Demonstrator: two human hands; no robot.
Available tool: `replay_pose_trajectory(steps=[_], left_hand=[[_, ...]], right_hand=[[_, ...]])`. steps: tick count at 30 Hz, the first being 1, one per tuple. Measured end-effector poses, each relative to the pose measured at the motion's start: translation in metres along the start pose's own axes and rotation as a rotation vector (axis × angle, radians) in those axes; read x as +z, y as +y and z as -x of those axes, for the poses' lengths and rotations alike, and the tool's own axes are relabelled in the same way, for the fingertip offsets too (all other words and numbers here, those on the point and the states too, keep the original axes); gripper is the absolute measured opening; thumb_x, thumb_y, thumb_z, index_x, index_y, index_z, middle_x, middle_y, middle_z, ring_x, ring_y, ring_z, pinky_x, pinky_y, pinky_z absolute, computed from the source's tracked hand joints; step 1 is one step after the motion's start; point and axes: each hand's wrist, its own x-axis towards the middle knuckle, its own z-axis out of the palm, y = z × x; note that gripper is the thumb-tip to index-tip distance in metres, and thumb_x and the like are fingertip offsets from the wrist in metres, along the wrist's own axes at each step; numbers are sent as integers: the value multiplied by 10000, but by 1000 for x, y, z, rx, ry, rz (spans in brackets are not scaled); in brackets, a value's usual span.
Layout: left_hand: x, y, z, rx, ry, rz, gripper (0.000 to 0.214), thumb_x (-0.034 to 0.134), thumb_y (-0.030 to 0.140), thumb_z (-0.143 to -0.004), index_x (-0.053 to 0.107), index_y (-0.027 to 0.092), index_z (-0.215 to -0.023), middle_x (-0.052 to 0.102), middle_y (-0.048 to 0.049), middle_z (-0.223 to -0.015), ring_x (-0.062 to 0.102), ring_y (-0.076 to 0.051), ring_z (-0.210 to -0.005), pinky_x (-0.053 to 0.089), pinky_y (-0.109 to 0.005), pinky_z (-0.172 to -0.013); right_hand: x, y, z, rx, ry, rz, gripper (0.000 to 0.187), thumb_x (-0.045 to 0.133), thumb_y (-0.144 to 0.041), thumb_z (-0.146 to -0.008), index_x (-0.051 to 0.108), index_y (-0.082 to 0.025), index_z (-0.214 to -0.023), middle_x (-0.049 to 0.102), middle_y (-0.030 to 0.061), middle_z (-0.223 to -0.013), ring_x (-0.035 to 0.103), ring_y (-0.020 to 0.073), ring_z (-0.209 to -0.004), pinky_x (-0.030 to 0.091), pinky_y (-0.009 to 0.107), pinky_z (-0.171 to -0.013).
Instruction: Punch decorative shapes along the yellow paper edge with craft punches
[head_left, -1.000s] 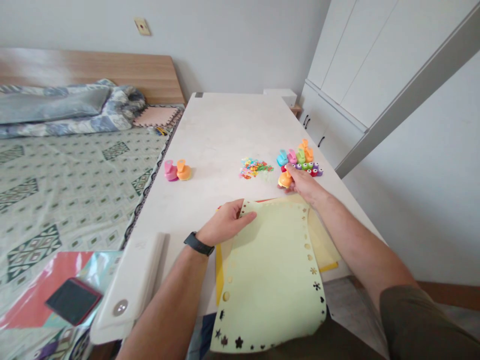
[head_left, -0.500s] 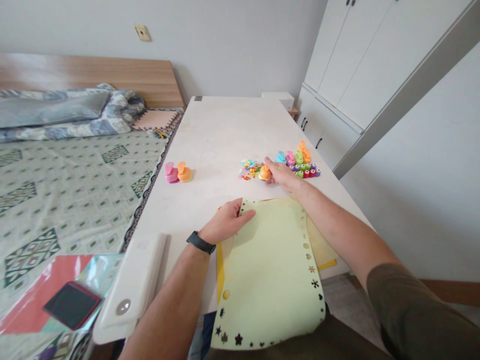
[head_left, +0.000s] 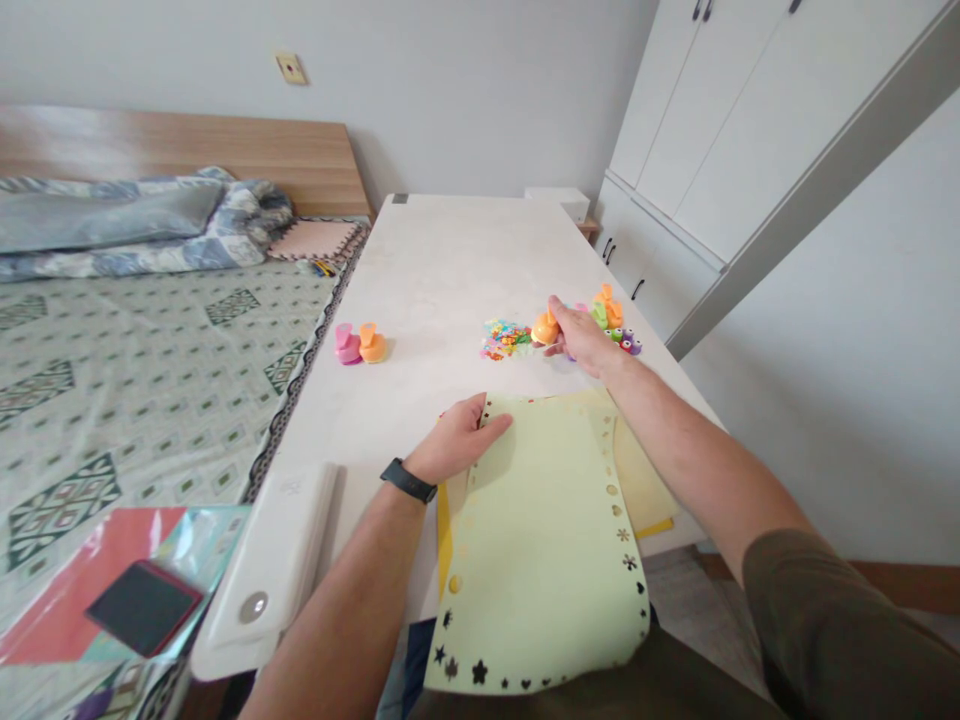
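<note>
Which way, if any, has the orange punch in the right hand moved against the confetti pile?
Yes: the orange punch moved leftward, from beside the punch cluster to the confetti pile.

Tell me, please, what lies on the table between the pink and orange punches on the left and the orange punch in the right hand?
In the head view, a small pile of colourful paper cut-outs lies just left of the held orange punch; otherwise bare table.

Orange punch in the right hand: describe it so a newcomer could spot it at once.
On the white table, look just right of the confetti pile. The orange punch is there, gripped by the right hand. It is the only punch held; the other punches sit behind the hand.
</note>
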Motion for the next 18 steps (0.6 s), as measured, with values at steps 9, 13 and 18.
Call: replay_pose_trajectory(steps=[9,13,18], left_hand=[[1,-1,0,20,38,-16,541,707,586,-836,647,182,-1191,763,-97,-1116,737,-230,-893,591,-342,-762],[0,-1,1,34,79,-65,480,673,567,-862,651,186,-1154,767,-88,-1062,725,-219,-845,582,-328,-712],[-1,3,3,79,153,-179,361,692,493,-845,677,193,-1046,766,-65,-977,703,-217,-802,568,-327,-699]], right_hand=[[-8,11,12,-27,-7,41,553,542,-724,-909,655,-187,-841,728,77,-752,690,176,-628,506,237,-451],[-5,12,13,-64,14,122,571,552,-738,-893,640,-191,-757,660,51,-646,615,148,-549,397,216,-382],[10,8,13,-74,1,241,556,576,-734,-882,631,-195,-755,633,29,-651,528,119,-518,397,226,-405]])
